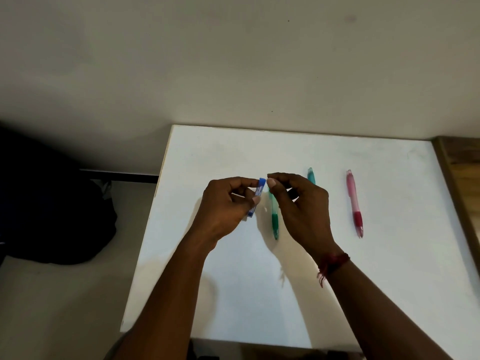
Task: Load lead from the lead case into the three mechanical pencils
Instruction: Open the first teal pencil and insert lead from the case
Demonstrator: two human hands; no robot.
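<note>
My left hand [223, 206] grips a small blue lead case [257, 197] above the white table [233, 294], cap end up. My right hand [298, 203] hovers beside it, thumb and forefinger curled toward the case's blue cap; whether they touch it I cannot tell. A green mechanical pencil [274, 219] lies on the table below and between the hands. A teal pencil [311, 175] lies behind my right hand, mostly hidden. A pink pencil [354, 203] lies further right, tip toward me.
A wall stands behind the table's far edge. A dark bag [52, 203] sits on the floor to the left. A wooden surface [462, 172] borders the table's right side. A red thread band [332, 263] circles my right wrist.
</note>
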